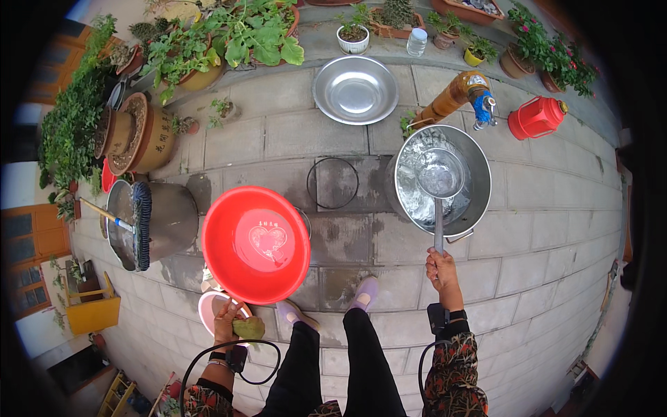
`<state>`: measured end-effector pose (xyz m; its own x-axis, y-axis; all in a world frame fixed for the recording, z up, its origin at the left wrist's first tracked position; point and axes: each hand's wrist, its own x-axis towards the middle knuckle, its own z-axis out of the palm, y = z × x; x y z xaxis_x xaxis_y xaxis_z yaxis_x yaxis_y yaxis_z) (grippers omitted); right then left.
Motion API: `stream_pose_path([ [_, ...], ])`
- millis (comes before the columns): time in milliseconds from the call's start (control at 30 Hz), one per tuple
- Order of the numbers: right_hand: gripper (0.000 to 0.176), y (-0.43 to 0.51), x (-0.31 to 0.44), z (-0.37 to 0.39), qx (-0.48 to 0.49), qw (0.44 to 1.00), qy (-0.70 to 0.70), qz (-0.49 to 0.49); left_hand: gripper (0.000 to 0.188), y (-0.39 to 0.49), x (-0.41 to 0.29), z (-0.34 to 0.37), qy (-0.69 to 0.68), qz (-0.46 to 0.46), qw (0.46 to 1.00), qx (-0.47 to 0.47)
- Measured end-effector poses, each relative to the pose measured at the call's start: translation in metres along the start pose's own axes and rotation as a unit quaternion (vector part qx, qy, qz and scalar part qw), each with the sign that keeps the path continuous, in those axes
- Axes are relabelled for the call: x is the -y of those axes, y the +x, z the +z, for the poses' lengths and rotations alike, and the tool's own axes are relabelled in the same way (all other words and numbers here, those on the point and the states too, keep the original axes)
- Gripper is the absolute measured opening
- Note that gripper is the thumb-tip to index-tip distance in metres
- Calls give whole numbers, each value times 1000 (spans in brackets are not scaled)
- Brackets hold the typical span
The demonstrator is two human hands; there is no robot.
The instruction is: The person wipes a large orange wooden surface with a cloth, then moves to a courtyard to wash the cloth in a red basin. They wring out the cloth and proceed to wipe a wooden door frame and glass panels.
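Observation:
My right hand [440, 268] grips the handle of a metal ladle [439, 174], whose bowl sits in the water of a large metal pot [487, 177]. My left hand [227, 320] is at the near rim of a red plastic basin [219, 240], fingers bent; whether it grips the rim I cannot tell. A green rounded item [249, 328], perhaps a vegetable or a cloth, is beside or under that hand. Below it, partly hidden, is a smaller pink-and-white basin [206, 313]. The red basin has a heart print on its bottom and seems to hold a little water.
An empty metal basin [325, 91] lies ahead. A tap [484, 107] on a wrapped pipe stands behind the pot, with a red thermos jug [534, 119] at its right. On the left, a brush [141, 224] rests across a large metal drum [177, 224]. Potted plants [260, 31] line the far edge.

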<state>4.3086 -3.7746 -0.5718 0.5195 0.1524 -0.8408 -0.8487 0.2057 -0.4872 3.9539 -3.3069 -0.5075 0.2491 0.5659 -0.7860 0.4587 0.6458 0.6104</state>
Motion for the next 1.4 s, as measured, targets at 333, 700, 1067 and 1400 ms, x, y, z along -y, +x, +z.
stream_pose_path([
  [333, 14, -119, -1, 24, 47, 993, -108, -31, 35, 66, -5, 36, -103, 51, 993, 15],
  [700, 14, -194, -54, 121, 198, 948, -217, 125, 39, 204, 37, 72, -151, 53, 980, -122],
  [1067, 15, -180, -110, 184, 174, 891, -412, 84, 61, 251, 70, 92, -166, -11, 985, 55],
  [1400, 20, -154, -135, 188, 88, 689, -656, -296, 63, 227, 29, 108, 1, -71, 997, -11],
])
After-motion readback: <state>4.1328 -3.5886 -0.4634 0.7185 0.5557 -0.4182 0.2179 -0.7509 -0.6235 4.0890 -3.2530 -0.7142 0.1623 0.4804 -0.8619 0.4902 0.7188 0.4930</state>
